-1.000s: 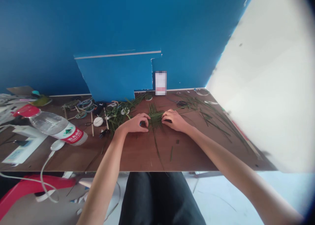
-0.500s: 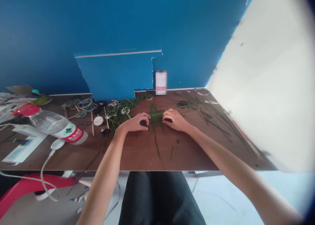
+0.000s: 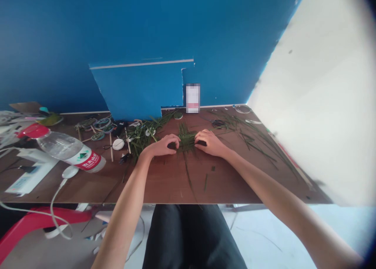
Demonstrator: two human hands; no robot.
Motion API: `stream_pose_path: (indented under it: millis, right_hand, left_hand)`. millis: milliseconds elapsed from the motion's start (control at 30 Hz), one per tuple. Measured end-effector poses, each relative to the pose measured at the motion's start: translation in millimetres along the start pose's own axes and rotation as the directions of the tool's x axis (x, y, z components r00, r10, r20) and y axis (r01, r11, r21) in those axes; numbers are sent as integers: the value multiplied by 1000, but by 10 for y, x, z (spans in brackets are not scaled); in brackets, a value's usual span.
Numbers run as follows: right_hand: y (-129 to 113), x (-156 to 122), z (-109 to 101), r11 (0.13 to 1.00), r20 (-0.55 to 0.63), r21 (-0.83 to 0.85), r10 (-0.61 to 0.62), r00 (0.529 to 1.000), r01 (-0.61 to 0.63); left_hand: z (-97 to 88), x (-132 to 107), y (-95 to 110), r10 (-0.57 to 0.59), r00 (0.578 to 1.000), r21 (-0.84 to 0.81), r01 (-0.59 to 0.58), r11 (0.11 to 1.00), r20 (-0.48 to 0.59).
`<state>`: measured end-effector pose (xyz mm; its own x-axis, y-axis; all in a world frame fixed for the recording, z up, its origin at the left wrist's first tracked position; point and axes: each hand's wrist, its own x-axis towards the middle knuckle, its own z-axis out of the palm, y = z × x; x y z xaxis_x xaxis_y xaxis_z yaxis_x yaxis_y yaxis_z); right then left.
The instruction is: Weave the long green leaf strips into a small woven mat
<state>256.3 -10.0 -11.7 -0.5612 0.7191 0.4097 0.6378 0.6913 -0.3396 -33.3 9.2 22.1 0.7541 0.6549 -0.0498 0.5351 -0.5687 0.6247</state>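
A small mat of crossed green grass blades (image 3: 187, 139) lies on the brown table, with loose ends sticking out on its sides and one long blade trailing toward the table's front edge. At its left side, my left hand (image 3: 163, 145) is curled, thumb and fingers closed on the ends of the blades. My right hand (image 3: 210, 142) pinches the right side of the mat in the same way. Both wrists rest low over the tabletop. The fingertips partly hide the blade ends that they hold.
A heap of loose grass blades (image 3: 141, 137) lies left of the mat; more blades (image 3: 258, 143) spread to the right. A red-capped water bottle (image 3: 70, 149) lies on the left beside a white power strip (image 3: 32, 179). A phone (image 3: 193, 98) leans against the blue wall.
Both hands stay at the two sides of the grass mat with almost no movement. The whole view has shifted very slightly.
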Motion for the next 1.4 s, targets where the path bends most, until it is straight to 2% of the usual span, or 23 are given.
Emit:
stream_pose_path:
  millis: [867,1200,1400]
  right_hand:
    - [34,-17,-32,999,44,54,-11,999,9]
    - [28,-11,-14,999,-11,-20,40,999,-40]
    - [4,-15,-16,998,-2,-54,33,999,-33]
  left_hand:
    - [8,17,-33,11,1000,4,-11,1000,4]
    - [-26,0,-24,21,999,-19,-21,1000,31]
    - [-21,3,-11,20,1000,-6,-20,1000,5]
